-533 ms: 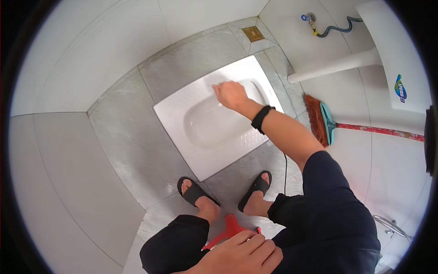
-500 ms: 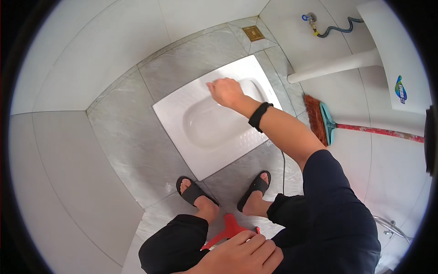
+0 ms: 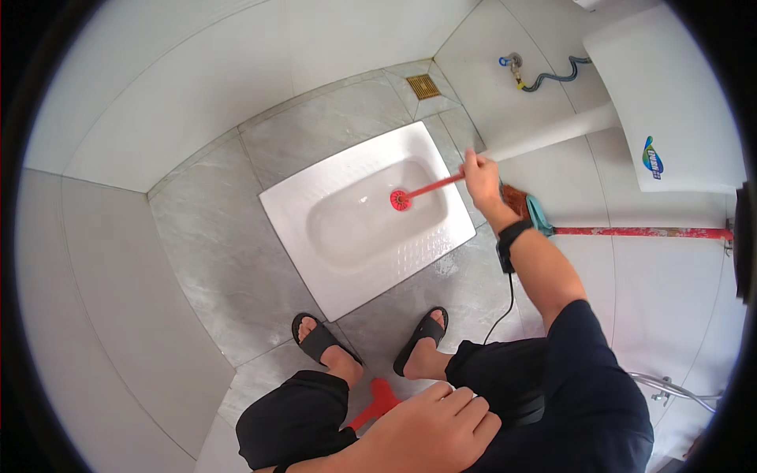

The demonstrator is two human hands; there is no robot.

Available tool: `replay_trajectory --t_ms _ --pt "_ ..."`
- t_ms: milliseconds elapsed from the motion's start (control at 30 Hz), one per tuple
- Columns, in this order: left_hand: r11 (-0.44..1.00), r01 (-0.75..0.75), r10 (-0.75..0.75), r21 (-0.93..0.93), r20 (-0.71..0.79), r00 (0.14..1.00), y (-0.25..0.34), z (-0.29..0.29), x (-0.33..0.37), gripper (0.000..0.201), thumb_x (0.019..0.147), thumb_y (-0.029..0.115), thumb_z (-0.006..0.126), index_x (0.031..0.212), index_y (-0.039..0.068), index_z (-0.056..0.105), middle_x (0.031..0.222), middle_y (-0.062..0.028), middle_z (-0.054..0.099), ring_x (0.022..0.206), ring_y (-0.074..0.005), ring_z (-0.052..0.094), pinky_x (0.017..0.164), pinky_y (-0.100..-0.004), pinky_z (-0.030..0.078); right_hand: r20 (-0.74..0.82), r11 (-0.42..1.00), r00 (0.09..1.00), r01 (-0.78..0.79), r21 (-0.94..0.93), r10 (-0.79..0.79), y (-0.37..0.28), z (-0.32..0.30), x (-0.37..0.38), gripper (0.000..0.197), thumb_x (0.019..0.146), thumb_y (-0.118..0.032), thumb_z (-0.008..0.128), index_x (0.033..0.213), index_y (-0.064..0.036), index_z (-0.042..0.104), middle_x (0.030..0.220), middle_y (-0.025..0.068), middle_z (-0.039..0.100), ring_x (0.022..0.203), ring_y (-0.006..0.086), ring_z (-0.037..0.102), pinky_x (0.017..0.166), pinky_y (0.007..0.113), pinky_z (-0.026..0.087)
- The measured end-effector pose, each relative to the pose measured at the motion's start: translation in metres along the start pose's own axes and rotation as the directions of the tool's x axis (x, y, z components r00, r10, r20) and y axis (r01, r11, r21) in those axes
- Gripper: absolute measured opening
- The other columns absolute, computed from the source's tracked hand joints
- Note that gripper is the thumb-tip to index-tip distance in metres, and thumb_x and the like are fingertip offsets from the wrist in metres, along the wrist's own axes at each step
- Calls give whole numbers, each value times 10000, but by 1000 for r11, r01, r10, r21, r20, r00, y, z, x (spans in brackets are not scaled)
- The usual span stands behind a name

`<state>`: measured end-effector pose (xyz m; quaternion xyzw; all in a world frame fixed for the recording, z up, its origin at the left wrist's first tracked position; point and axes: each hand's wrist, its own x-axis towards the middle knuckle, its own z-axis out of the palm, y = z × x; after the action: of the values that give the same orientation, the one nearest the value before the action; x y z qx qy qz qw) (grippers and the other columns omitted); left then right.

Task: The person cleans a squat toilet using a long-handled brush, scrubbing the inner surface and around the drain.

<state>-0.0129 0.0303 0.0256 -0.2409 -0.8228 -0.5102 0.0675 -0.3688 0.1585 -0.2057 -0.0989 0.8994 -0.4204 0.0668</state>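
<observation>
My right hand (image 3: pixel 482 183) is closed around the end of a toilet brush (image 3: pixel 432 187) with a thin red handle. The brush's round red head rests in the bowl of the white squat toilet (image 3: pixel 288 213), near the bowl's right end. A black band circles my right wrist. Low in the view, in front of my lap, my left hand (image 3: pixel 434 430) has its fingers curled under. What they hold, if anything, is hidden. Partly covered behind that hand, a red forked object (image 3: pixel 380 398) shows between my legs; its kind is unclear.
A broom (image 3: pixel 540 215) with brown bristles and a red handle lies at the right wall, below a white pipe (image 3: pixel 556 132). A brass floor drain (image 3: pixel 423 87) sits in the far corner. A valve (image 3: pixel 514 63) feeds a grey hose. White walls surround the grey tiles.
My right hand has moved right, off the middle of the toilet, and the red brush now shows. The view has shifted slightly. My left hand stays low, fingers still curled.
</observation>
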Motion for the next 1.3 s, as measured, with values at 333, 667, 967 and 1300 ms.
replay_trajectory --t_ms 333,667,967,1300 --pt "999 -9 9 48 11 1000 24 14 18 116 741 146 599 697 79 515 644 -16 468 658 -158 531 600 -274 396 -138 976 990 -6 220 37 23 -29 -60 457 943 -245 520 580 28 564 526 17 477 529 100 426 525 299 346" --pt "998 -41 38 41 72 997 36 35 20 89 690 85 617 728 54 543 677 -36 487 690 -182 535 639 -307 416 -202 983 979 11 186 27 22 -27 -123 432 950 -210 519 592 28 554 554 25 511 573 105 456 578 296 382" --pt "999 -51 49 19 92 995 48 35 12 79 725 77 607 791 43 579 729 -56 547 747 -192 576 677 -321 442 -294 851 952 80 520 90 -23 -78 -128 446 970 -177 519 551 -39 456 545 7 472 486 72 368 444 247 264" --pt "987 -150 143 65 93 985 69 41 10 37 742 77 592 738 58 561 711 -51 534 757 -199 569 680 -324 443 -69 927 981 193 322 -180 -67 -40 -192 391 988 -159 477 627 -31 557 645 39 595 503 79 463 442 236 337"
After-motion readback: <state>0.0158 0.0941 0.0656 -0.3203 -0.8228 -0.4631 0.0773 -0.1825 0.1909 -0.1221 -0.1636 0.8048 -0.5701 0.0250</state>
